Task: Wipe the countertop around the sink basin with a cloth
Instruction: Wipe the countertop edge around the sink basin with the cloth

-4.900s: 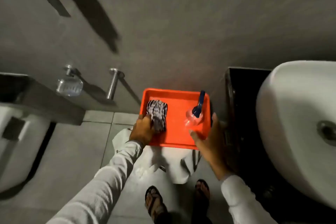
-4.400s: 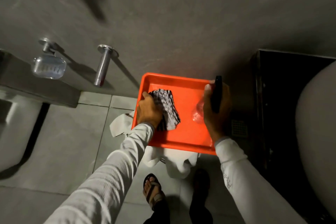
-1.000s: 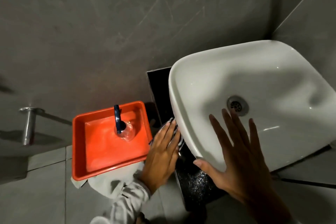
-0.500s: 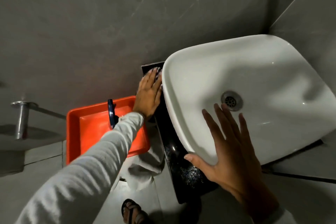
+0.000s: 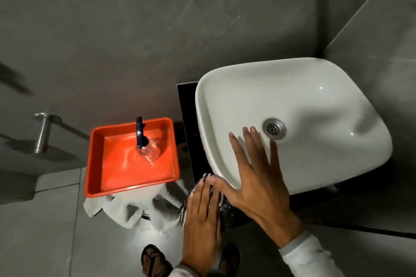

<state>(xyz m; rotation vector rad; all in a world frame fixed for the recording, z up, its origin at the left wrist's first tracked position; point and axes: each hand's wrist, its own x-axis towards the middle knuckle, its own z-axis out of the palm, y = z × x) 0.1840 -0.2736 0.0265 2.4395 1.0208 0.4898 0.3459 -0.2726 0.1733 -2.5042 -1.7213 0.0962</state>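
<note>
A white sink basin sits on a black speckled countertop, of which only a narrow strip shows along the basin's left side. My left hand lies flat on a striped cloth, pressing it onto the counter's near left corner. Most of the cloth is hidden under my fingers. My right hand hovers over the basin's near rim, fingers spread, holding nothing.
An orange tray with a clear spray bottle with a dark blue head stands left of the counter on a white-draped stand. A metal bar sticks out from the grey wall. My sandalled feet are below.
My left hand has slid the cloth from the far end of the counter strip back to the near corner. My right hand has stayed over the basin.
</note>
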